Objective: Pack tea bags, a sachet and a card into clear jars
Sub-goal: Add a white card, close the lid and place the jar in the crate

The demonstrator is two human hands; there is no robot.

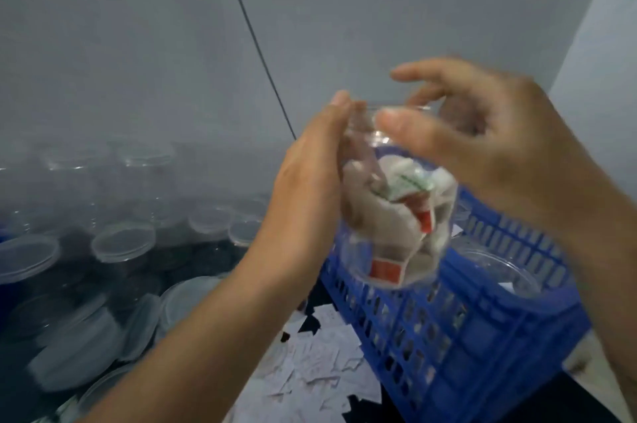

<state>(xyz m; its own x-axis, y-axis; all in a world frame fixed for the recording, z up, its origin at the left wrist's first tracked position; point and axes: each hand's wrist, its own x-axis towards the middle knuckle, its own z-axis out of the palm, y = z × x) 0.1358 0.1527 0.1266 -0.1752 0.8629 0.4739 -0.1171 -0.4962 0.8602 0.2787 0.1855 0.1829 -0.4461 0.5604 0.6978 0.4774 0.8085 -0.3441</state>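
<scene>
A pale grey wall (pixel 138 26) fills the upper half of the view, and a thin black cable (pixel 255 40) runs down it at a slant. Low on the left lies a blurred crowd of lidded clear jars (pixel 122 240), some upright and some on their sides, packed close together. On the right stands a blue slotted crate (pixel 482 319). An empty-looking open jar (pixel 496 267) sits inside it near its front wall.

The two bare forearms reach up from the lower edge and meet in mid-air above the crate's left end. The left hand (pixel 306 181) holds the clear jar (pixel 396 233) from its left side. Its grip is clamped on the jar, with the fingers wrapped round the far wall and visible through the plastic. The jar is tilted, with its mouth up and away and its base towards the camera. The right hand (pixel 499 153) hovers at the jar's mouth with its grip apart and the fingers spread and only lightly bent. Blur hides whether the thumb touches the rim.

Inside the jar lie crumpled white tea bags (pixel 375 215). Among them is a sachet (pixel 410 183) with green print, and red tags (pixel 386 271) lie near the base.

Below the crate's left corner, white paper slips (pixel 320 360) lie scattered on a dark surface.
</scene>
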